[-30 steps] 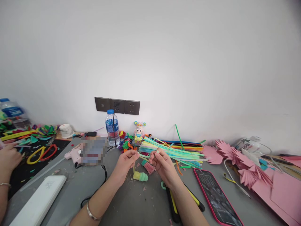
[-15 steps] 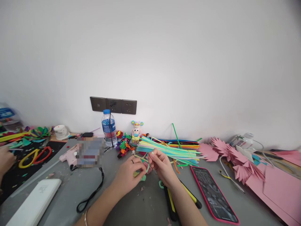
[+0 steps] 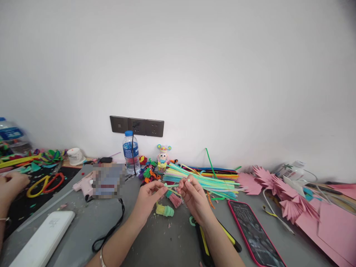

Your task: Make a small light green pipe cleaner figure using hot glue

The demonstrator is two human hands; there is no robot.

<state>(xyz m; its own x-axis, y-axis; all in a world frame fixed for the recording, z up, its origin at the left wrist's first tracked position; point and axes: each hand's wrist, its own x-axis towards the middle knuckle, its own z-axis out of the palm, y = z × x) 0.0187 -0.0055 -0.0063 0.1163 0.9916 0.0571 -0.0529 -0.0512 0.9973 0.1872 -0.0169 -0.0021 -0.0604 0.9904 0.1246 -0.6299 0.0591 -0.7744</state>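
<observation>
Pinching the green stem [image 3: 172, 185] between them above the tabletop [image 3: 161, 246], left hand [image 3: 148, 200] and right hand [image 3: 194, 198] should press lightly, close together; its ends are hard to make out. A stem bundle [image 3: 201, 180] lies beyond.

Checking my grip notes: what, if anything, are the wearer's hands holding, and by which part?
A thin pale-green strip: left hand and right hand pinch it, a short stretch showing between them. Whether at its very ends cannot be told.
</observation>
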